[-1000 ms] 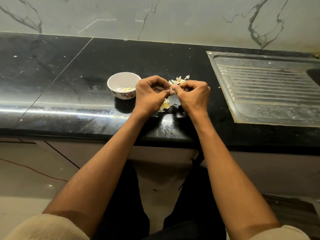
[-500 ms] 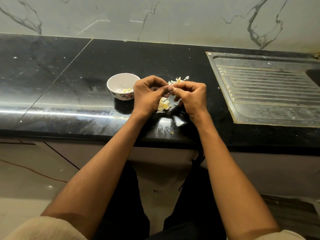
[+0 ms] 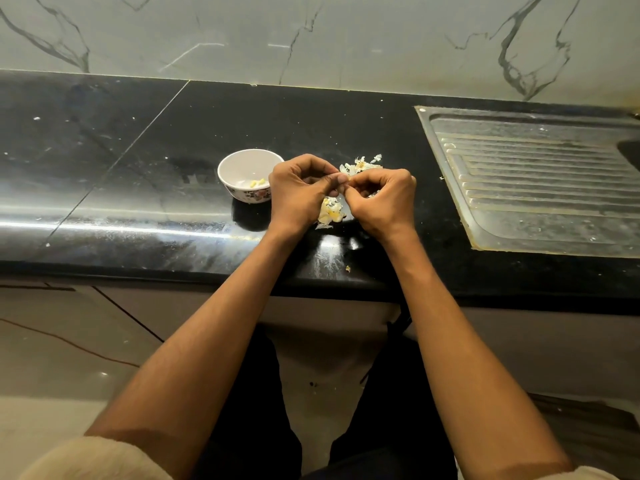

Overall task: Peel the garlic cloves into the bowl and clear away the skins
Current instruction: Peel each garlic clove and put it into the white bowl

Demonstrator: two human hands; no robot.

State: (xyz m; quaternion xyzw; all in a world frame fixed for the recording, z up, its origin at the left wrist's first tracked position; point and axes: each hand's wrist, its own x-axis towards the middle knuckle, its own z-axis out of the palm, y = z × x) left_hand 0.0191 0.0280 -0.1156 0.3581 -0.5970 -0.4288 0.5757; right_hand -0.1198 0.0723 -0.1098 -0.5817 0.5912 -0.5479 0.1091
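- Black stone worktop (image 3: 138,188): both hands, left hand (image 3: 300,192) and right hand (image 3: 381,199), stay together, fingertips pinching a mostly hidden garlic clove.
- Little has changed; peeling continues.
- White bowl (image 3: 242,168), just left, holds peeled pieces; skins (image 3: 332,211) lie beneath.

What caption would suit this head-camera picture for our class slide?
Both hands, left hand and right hand, work a garlic clove over skins beside a small bowl.

wall (image 3: 346,36): grey-veined marble | counter (image 3: 138,161): glossy black stone | drainboard (image 3: 540,181): steel | floor (image 3: 52,358): pale tile
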